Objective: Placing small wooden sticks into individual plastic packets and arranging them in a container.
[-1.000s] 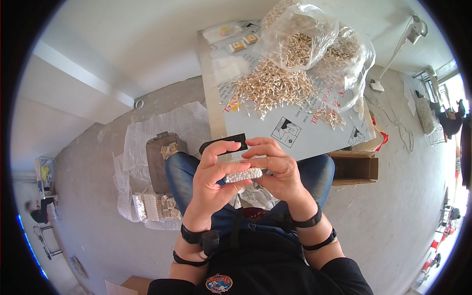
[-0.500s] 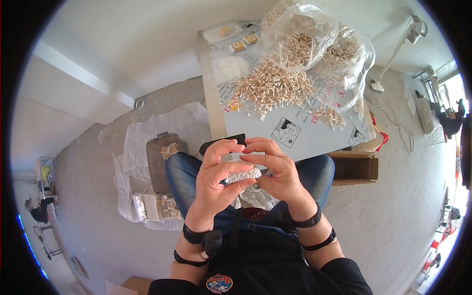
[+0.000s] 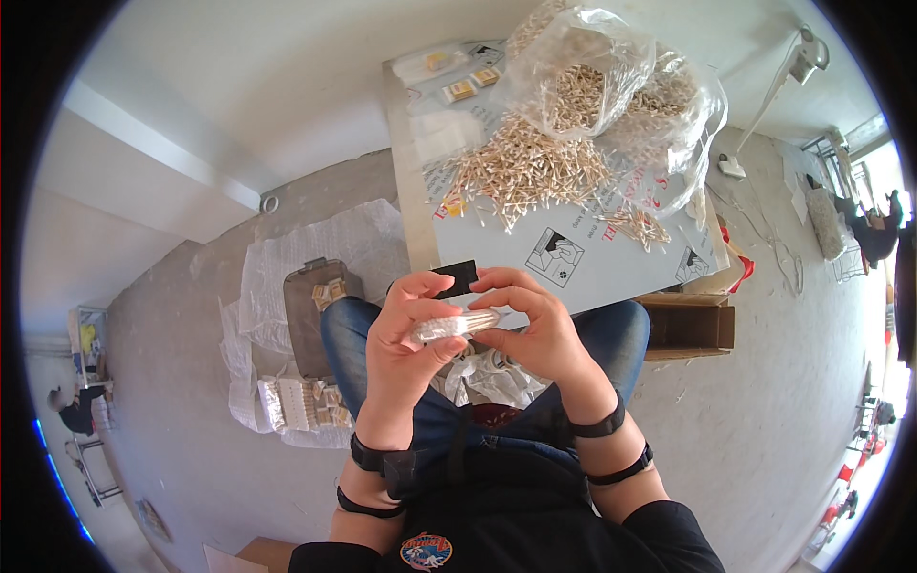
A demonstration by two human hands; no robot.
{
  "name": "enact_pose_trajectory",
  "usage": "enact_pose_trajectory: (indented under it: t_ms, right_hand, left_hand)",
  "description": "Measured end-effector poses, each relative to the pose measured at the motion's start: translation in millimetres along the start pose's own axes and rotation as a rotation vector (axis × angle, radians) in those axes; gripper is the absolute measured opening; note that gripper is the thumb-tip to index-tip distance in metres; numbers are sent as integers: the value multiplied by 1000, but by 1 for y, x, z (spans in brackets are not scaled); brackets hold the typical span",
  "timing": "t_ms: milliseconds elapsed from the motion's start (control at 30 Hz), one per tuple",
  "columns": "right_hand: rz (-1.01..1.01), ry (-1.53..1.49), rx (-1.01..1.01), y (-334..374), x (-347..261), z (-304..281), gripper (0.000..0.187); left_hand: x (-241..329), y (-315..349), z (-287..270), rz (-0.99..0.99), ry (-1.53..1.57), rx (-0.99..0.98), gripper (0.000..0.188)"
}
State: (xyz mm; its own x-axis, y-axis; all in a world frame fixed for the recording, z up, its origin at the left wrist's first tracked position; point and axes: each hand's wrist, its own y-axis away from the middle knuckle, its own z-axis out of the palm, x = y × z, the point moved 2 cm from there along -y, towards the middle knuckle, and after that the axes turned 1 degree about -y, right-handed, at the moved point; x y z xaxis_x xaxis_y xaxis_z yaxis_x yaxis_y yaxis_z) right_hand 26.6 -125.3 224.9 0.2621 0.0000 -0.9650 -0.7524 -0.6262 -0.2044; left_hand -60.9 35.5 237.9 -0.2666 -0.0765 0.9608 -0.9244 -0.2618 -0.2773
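A bundle of cotton swabs (image 3: 451, 328) lies across my lap height between both hands, white tips toward the left and pale sticks toward the right. My left hand (image 3: 399, 329) is closed around the tip end, its thumb below and fingers above. My right hand (image 3: 537, 325) pinches the stick end between thumb and fingers. Just beyond the fingers, a flat black piece (image 3: 458, 276) sits at the table's near edge. Past it, a heap of loose cotton swabs (image 3: 535, 172) covers part of the table (image 3: 497, 256).
Clear plastic bags (image 3: 583, 91) of swabs stand behind the heap, with small packs (image 3: 460, 91) at the far left. On the floor at left are a grey translucent bin (image 3: 306, 334) and more swab packs (image 3: 296, 403) on plastic wrap. An open cardboard box (image 3: 688, 327) is at right.
The bundle has turned in my hands: its tip ends faced me before, and now its sticks show along the side. Both hands stay on it, my left slightly further left.
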Motion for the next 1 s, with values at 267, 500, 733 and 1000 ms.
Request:
enact_pose_trajectory:
  t_ms: [267, 500, 733, 1000]
  right_hand:
    - [22, -259, 124, 2, 9, -6, 26]
    - [-171, 73, 30, -5, -11, -8, 32]
    - [-80, -102, 51, -5, -26, -4, 35]
    - [-225, -7, 29, 0, -22, -8, 34]
  left_hand:
    - [-14, 3, -9, -214, 84, 70, 27]
    - [1, -2, 7, -230, -322, -97, 33]
    - [-15, 6, 3, -227, 75, -28, 36]
    - [5, 2, 6, -44, -103, -4, 37]
